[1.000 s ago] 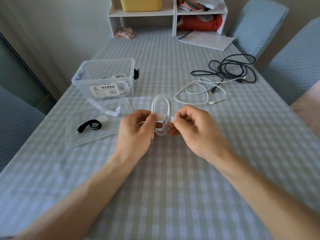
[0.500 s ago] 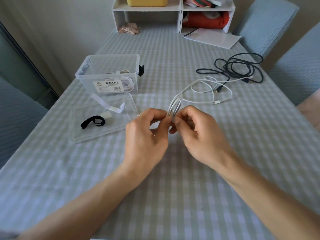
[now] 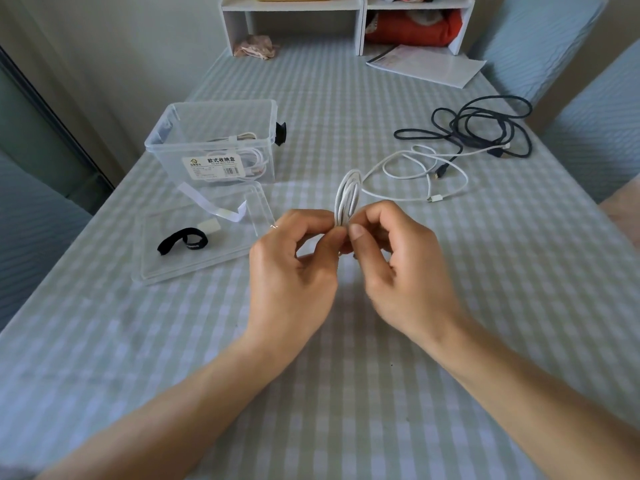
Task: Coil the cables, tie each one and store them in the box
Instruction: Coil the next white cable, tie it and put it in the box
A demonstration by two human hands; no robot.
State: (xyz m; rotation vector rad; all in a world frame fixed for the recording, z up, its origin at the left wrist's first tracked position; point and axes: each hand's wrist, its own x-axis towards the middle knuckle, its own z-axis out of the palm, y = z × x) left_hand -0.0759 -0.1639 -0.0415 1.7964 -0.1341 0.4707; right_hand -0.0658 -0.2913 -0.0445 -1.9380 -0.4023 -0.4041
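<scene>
A coiled white cable (image 3: 347, 197) stands edge-on above the table, pinched at its lower end between my left hand (image 3: 294, 271) and my right hand (image 3: 398, 265). Both hands grip it with thumbs and fingertips; the tie around it is hidden by my fingers. The clear plastic box (image 3: 214, 143) stands at the left with a tied white cable inside. Its clear lid (image 3: 194, 244) lies in front, carrying a black strap (image 3: 183, 241) and a white strap (image 3: 214, 206). A loose white cable (image 3: 415, 181) and a loose black cable (image 3: 485, 129) lie at the right.
A white shelf unit (image 3: 346, 15) stands at the far end of the checked table, with a crumpled cloth (image 3: 254, 46) and a paper booklet (image 3: 426, 65) near it. Blue-covered chairs (image 3: 595, 109) sit on the right side.
The coil has turned from facing me flat to edge-on, and my fingers have closed tighter around its lower end. The view has shifted slightly downward.
</scene>
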